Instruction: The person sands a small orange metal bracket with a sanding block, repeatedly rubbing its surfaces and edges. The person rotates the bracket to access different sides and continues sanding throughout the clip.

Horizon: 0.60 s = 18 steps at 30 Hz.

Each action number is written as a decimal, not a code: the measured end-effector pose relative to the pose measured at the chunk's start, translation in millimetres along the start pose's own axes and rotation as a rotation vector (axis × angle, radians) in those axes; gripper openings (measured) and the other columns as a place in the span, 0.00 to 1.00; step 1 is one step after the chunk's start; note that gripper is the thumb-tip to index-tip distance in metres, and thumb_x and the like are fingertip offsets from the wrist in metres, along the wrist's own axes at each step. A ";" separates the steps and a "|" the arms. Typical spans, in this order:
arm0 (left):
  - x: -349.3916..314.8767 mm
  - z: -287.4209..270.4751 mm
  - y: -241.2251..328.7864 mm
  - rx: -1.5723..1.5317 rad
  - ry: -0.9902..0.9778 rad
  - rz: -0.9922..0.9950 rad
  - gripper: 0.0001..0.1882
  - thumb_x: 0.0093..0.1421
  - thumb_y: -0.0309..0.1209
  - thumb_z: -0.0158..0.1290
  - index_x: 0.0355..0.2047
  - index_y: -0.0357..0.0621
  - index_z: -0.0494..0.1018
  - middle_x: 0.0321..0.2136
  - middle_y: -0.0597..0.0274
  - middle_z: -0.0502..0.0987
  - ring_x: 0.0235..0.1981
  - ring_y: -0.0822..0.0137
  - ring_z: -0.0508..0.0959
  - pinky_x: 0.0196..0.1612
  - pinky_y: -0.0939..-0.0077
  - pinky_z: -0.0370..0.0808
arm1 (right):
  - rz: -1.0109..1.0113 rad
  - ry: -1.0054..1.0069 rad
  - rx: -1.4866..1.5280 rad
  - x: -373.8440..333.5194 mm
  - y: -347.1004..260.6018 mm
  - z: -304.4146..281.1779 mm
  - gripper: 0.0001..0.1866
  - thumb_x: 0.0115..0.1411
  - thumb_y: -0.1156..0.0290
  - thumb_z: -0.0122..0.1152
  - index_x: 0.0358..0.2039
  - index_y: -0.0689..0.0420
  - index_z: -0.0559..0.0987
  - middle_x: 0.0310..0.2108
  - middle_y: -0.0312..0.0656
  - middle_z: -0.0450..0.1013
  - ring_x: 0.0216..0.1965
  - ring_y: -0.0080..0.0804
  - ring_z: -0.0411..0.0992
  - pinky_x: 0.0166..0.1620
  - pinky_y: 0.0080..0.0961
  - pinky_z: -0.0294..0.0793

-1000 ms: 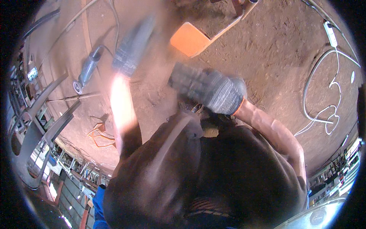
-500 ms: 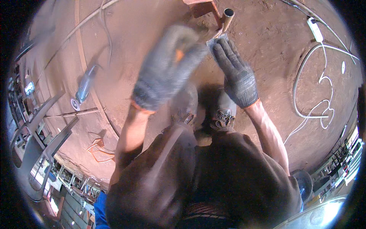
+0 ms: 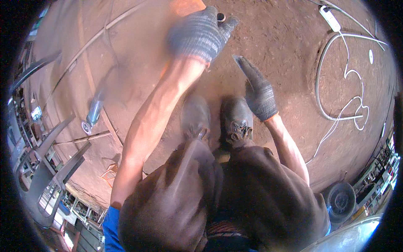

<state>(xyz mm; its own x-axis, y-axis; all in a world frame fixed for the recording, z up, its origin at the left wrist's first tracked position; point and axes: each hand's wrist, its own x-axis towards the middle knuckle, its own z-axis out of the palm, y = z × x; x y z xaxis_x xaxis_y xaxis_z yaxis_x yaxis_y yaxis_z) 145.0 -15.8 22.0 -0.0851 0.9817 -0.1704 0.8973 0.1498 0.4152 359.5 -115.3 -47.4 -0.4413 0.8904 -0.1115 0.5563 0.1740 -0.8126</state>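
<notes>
At the top of the view my left hand [image 3: 199,35], in a grey knit glove, is closed around a short metal pipe [image 3: 221,17]. The pipe's round open end shows between thumb and fingers. An orange-brown metal piece [image 3: 187,6] sticks out beyond that hand; whether it is joined to the pipe is hidden. My right hand [image 3: 261,94], gloved alike, hovers over the ground to the right, apart from the pipe. Its fingers stretch forward, and I see nothing held in them.
A blue angle grinder [image 3: 95,110] lies on the brown ground at left, near a metal strip. At right are a white power strip [image 3: 330,19] with its cord and a pale hose [image 3: 317,80]. A dark metal frame [image 3: 40,180] stands at lower left, a black round container [image 3: 339,201] at lower right.
My left hand has reached forward and closed on the pipe, which has shifted toward me and left. My right hand has come away from the pipe. The whole view has shifted slightly.
</notes>
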 end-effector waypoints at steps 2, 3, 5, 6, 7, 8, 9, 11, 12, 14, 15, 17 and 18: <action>2.9 -1.5 2.9 0.034 0.039 0.068 0.24 0.65 0.54 0.55 0.36 0.45 0.81 0.31 0.50 0.84 0.35 0.48 0.84 0.39 0.51 0.79 | -0.006 0.017 -0.001 2.4 0.8 -2.2 0.40 0.54 0.89 0.45 0.69 0.52 0.68 0.69 0.53 0.64 0.69 0.55 0.61 0.72 0.42 0.61; 2.5 -4.5 3.0 0.058 0.030 0.067 0.23 0.65 0.54 0.55 0.37 0.45 0.81 0.31 0.50 0.84 0.35 0.48 0.84 0.39 0.51 0.79 | -0.016 0.027 0.003 3.0 0.6 -2.8 0.40 0.54 0.89 0.45 0.69 0.52 0.68 0.69 0.53 0.64 0.69 0.55 0.62 0.72 0.42 0.61; -1.6 -18.4 -4.8 -0.026 -0.115 0.046 0.24 0.66 0.54 0.53 0.40 0.45 0.81 0.31 0.50 0.83 0.33 0.49 0.83 0.38 0.51 0.77 | -0.028 0.062 0.016 5.3 1.4 -4.6 0.39 0.55 0.89 0.45 0.69 0.51 0.69 0.68 0.52 0.65 0.69 0.53 0.63 0.71 0.41 0.61; 0.4 -1.9 -6.2 -0.121 -0.110 0.138 0.24 0.67 0.53 0.53 0.38 0.44 0.81 0.28 0.50 0.82 0.31 0.50 0.82 0.36 0.54 0.77 | 0.028 0.116 -0.045 -4.9 14.9 -15.7 0.39 0.55 0.89 0.45 0.68 0.51 0.69 0.68 0.52 0.66 0.69 0.53 0.63 0.71 0.40 0.62; -0.1 -3.2 -10.4 -0.153 -0.097 0.201 0.24 0.67 0.53 0.54 0.37 0.42 0.81 0.26 0.50 0.81 0.28 0.51 0.81 0.33 0.57 0.76 | 0.053 0.166 -0.041 -10.7 19.9 -21.6 0.38 0.56 0.89 0.45 0.68 0.51 0.70 0.67 0.52 0.67 0.69 0.52 0.64 0.71 0.40 0.62; -16.9 -36.4 -26.3 -0.117 -0.050 0.197 0.24 0.68 0.52 0.54 0.35 0.41 0.81 0.24 0.50 0.80 0.25 0.52 0.81 0.31 0.60 0.75 | 0.041 0.165 0.074 -4.9 8.0 -18.3 0.38 0.56 0.89 0.45 0.68 0.52 0.70 0.67 0.51 0.67 0.69 0.51 0.64 0.71 0.39 0.62; -27.5 -45.2 -45.8 -0.096 0.044 0.366 0.22 0.68 0.49 0.56 0.36 0.39 0.81 0.23 0.50 0.78 0.24 0.56 0.79 0.30 0.63 0.74 | 0.064 0.185 0.133 -3.4 7.2 -21.5 0.37 0.57 0.89 0.45 0.68 0.52 0.70 0.67 0.51 0.68 0.68 0.50 0.65 0.70 0.39 0.62; -42.8 -62.7 -65.8 -0.061 0.086 0.516 0.20 0.69 0.45 0.57 0.37 0.38 0.80 0.24 0.52 0.77 0.23 0.63 0.76 0.30 0.68 0.73 | 0.109 0.266 0.164 -4.4 16.4 -30.5 0.35 0.59 0.89 0.47 0.67 0.53 0.71 0.65 0.50 0.70 0.66 0.44 0.69 0.66 0.35 0.68; -52.6 -71.6 -68.8 -0.043 0.037 0.476 0.19 0.68 0.44 0.58 0.38 0.37 0.79 0.24 0.53 0.77 0.24 0.65 0.75 0.30 0.69 0.72 | 0.160 0.291 0.215 -8.1 21.8 -34.1 0.35 0.59 0.89 0.47 0.67 0.53 0.71 0.65 0.50 0.71 0.65 0.42 0.69 0.65 0.35 0.70; -56.6 -78.8 -65.7 -0.120 -0.033 0.386 0.18 0.69 0.43 0.58 0.40 0.37 0.78 0.25 0.57 0.77 0.26 0.69 0.75 0.32 0.71 0.72 | 0.247 0.338 0.314 -13.0 32.2 -41.9 0.35 0.60 0.88 0.48 0.67 0.53 0.71 0.65 0.49 0.71 0.64 0.39 0.71 0.62 0.33 0.73; -54.9 -80.7 -62.8 -0.215 -0.062 0.336 0.18 0.69 0.43 0.58 0.41 0.38 0.77 0.25 0.59 0.77 0.27 0.70 0.74 0.33 0.72 0.72 | 0.221 0.382 0.312 -13.2 44.9 -40.5 0.34 0.60 0.88 0.49 0.67 0.52 0.71 0.64 0.48 0.72 0.63 0.35 0.71 0.58 0.30 0.75; -52.8 -86.9 -54.7 -0.279 -0.119 0.249 0.18 0.69 0.43 0.59 0.44 0.39 0.76 0.27 0.64 0.78 0.30 0.73 0.74 0.35 0.74 0.72 | 0.308 0.368 0.369 -11.9 38.8 -48.5 0.34 0.60 0.87 0.50 0.67 0.53 0.71 0.64 0.48 0.72 0.64 0.36 0.70 0.59 0.32 0.74; -51.7 -86.6 -53.5 -0.231 -0.120 0.246 0.18 0.69 0.43 0.59 0.44 0.39 0.76 0.28 0.63 0.78 0.31 0.73 0.75 0.36 0.74 0.73 | 0.350 0.358 0.396 -11.6 37.0 -51.5 0.33 0.60 0.87 0.50 0.67 0.53 0.71 0.64 0.48 0.71 0.64 0.36 0.70 0.60 0.32 0.74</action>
<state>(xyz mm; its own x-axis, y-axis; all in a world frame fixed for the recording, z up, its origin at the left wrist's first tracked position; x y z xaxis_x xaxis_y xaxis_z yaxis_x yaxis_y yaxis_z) 63.8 -64.4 86.0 0.1846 0.9730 -0.1382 0.7618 -0.0528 0.6457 421.4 -97.5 -46.7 0.0201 0.9638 -0.2658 0.2923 -0.2599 -0.9203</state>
